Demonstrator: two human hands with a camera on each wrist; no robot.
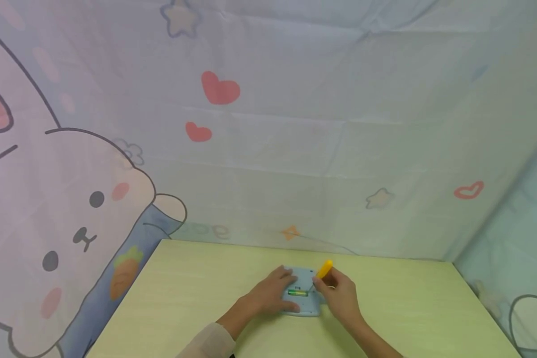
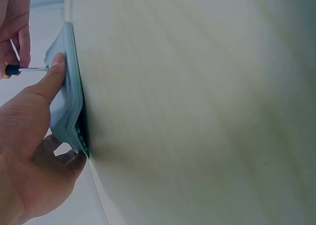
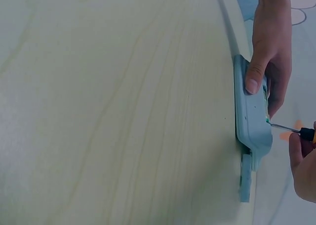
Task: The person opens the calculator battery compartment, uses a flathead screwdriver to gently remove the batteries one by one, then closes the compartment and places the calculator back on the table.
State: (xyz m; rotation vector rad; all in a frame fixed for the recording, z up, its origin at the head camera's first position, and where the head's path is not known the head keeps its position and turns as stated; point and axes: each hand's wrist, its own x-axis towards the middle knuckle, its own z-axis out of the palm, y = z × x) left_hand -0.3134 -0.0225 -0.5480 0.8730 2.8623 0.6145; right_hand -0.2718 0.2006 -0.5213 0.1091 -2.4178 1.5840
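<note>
A light blue plastic device (image 1: 311, 309) lies on the table with an open battery slot facing up. A green battery (image 1: 298, 293) shows in that slot. My left hand (image 1: 270, 292) grips the device's left side, thumb on its near part and fingers around the far and left edges. In my right hand (image 1: 342, 297) is a screwdriver with a yellow handle (image 1: 324, 269), pinched between thumb and fingers. Its thin metal shaft (image 3: 285, 128) slants down to the right end of the battery slot. In the right wrist view the tip is right at the slot's edge.
A light blue piece (image 3: 245, 180) sticks out beside the device's right end. The pale wood-grain table (image 1: 197, 278) reaches back to a printed cloth (image 1: 273, 174) with hearts, stars and a large rabbit. More cloth (image 1: 519, 263) hangs at the right side.
</note>
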